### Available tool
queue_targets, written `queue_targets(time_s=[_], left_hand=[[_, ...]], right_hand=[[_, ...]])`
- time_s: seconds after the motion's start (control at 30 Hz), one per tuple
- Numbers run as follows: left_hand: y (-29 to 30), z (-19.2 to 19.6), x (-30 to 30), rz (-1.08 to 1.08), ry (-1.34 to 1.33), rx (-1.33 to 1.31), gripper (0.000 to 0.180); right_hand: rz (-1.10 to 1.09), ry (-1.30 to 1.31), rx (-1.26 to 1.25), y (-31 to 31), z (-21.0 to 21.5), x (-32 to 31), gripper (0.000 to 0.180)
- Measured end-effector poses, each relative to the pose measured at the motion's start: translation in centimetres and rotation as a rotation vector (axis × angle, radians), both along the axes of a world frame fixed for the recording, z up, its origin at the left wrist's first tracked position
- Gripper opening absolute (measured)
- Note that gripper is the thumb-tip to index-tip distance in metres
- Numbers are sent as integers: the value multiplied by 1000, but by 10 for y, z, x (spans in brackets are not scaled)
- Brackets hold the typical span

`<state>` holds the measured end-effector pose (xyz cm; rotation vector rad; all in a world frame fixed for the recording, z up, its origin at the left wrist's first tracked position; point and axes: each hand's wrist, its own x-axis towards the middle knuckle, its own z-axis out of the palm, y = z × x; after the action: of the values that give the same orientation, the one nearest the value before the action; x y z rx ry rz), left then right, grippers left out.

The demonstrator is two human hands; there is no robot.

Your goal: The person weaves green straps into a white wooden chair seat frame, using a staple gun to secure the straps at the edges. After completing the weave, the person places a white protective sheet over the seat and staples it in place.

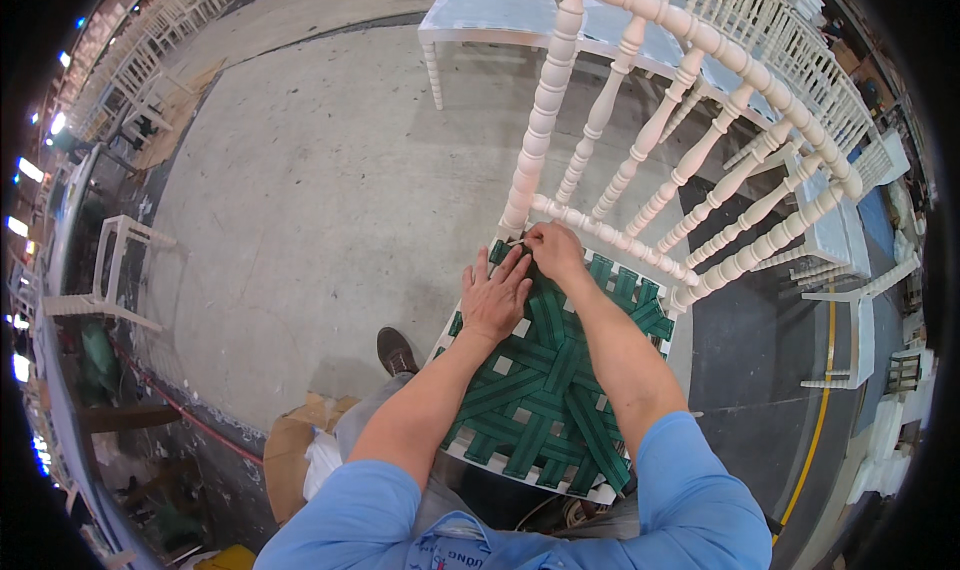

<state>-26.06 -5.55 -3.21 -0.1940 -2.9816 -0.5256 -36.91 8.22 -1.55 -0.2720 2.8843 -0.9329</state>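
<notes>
Green webbing (pixel 564 366) woven across white chair (pixel 615 237)

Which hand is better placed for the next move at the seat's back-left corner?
Probably the right hand: its bent fingers sit there, while the left hand lies flatter over the green webbing.

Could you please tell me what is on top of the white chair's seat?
Interwoven green straps cross the seat, with the left grip and right grip at its far left corner. The strapping directly beneath both grips is hidden.
</notes>
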Motion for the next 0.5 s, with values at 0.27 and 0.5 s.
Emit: queue_targets(time_s=[0.27,0.5], left_hand=[[8,8,-4,-12,-11,16,48],[-19,-19,-14,-82,150,88,47]], right_hand=[[-148,-21,-169,13,9,9,29],[-392,-36,-676,135,57,159,24]])
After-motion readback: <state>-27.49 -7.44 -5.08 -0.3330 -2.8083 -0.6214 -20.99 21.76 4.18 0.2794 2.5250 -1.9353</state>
